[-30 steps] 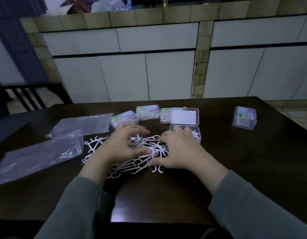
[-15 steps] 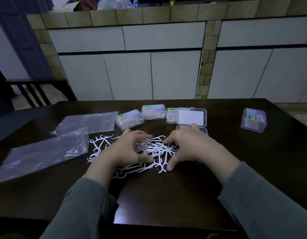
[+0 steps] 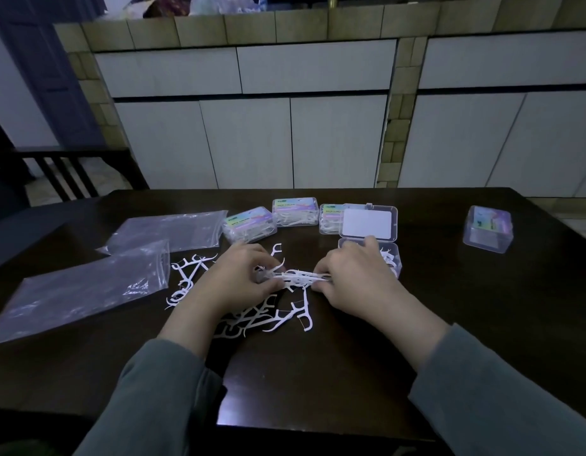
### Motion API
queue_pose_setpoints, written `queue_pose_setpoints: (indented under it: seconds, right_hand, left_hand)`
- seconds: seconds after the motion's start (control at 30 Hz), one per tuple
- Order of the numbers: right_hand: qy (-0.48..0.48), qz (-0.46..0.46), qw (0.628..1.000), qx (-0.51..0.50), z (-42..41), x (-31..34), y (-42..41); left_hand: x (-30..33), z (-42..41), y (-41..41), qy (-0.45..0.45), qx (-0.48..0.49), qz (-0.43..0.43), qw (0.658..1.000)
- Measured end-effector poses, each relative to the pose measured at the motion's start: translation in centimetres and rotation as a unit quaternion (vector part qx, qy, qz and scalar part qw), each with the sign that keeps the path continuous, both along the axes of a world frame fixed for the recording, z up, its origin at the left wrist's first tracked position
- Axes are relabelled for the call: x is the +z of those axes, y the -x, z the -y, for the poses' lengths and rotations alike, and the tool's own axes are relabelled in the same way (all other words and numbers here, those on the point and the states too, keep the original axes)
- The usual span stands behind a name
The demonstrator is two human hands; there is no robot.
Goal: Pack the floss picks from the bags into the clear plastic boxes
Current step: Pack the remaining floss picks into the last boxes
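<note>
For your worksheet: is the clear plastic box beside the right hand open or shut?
Open: the clear plastic box has its lid swung back.

Glossy dark wood table (image 3: 318,373); clear plastic bags (image 3: 87,291).

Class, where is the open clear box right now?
Head view: the open clear box sits right of centre on the table, just beyond the right hand.

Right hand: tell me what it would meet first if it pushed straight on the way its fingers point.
The right hand, holding a bundle of floss picks, points left toward the left hand. It would likely meet that hand's fingertips first, since both grip the same bundle.
</note>
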State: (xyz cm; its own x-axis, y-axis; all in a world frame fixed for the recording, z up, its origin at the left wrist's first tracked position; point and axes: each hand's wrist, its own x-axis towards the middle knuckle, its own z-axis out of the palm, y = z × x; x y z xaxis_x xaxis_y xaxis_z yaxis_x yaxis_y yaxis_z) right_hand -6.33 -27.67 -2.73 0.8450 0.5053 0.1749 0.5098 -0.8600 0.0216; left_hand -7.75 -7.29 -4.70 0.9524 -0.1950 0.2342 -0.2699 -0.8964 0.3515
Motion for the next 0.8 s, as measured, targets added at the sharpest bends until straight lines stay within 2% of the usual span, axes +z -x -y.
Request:
queue_pose_setpoints:
  seconds: [0.3, 0.47, 0.8]
  right_hand:
    - [-0.088, 0.023, 0.996, -0.024, 1.1, 0.6, -0.5]
    - [-0.162, -0.003, 0.986, -0.035, 1.9, 0.8, -0.7]
    - [-0.293, -0.006, 0.953, -0.072, 3.4, 1.2, -1.7]
  left_hand:
    - [0.2, 0.3, 0.2, 0.019, 0.021, 0.064, 0.998]
    - [0.3, 0.4, 0.2, 0.027, 0.033, 0.079, 0.996]
    - [0.8, 1.3, 0.5, 0.148, 0.047, 0.114, 0.981]
